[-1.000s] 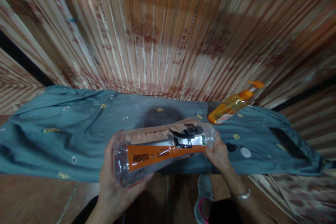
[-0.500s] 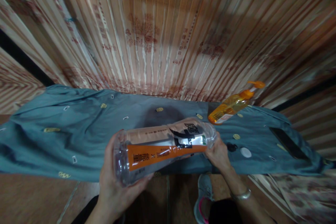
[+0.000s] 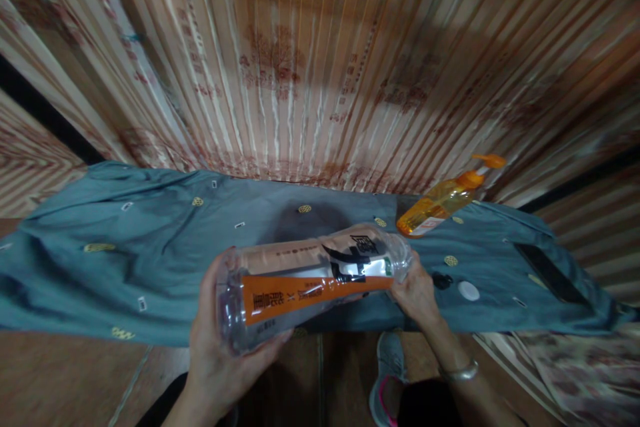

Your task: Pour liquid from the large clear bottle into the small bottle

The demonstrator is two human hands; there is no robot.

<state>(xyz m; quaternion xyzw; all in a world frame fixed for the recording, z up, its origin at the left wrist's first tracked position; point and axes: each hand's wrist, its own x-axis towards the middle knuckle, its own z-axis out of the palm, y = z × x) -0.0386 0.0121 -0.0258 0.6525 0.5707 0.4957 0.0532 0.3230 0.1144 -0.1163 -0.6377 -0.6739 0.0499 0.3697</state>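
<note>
A large clear plastic bottle [image 3: 310, 283] with an orange and black label lies sideways in the air between my hands, above the cloth. My left hand [image 3: 220, 347] is wrapped round its base end. At the neck end, my right hand [image 3: 415, 290] grips the bottle with closed fingers, some of them hidden behind it. The bottle looks empty. Beyond the neck, an orange pump bottle [image 3: 440, 205] of yellow liquid stands on the teal cloth [image 3: 165, 240]. Close to my right hand lie a white round cap-like disc [image 3: 469, 291] and a small black object [image 3: 442, 280].
A dark phone-like slab [image 3: 550, 272] rests on the cloth at the right. Behind the covered surface hangs a striped, patterned curtain [image 3: 300, 80]. Dark poles [image 3: 50, 110] slant down at both sides. Below the front edge, a grey shoe [image 3: 390, 367] is on the tiled floor.
</note>
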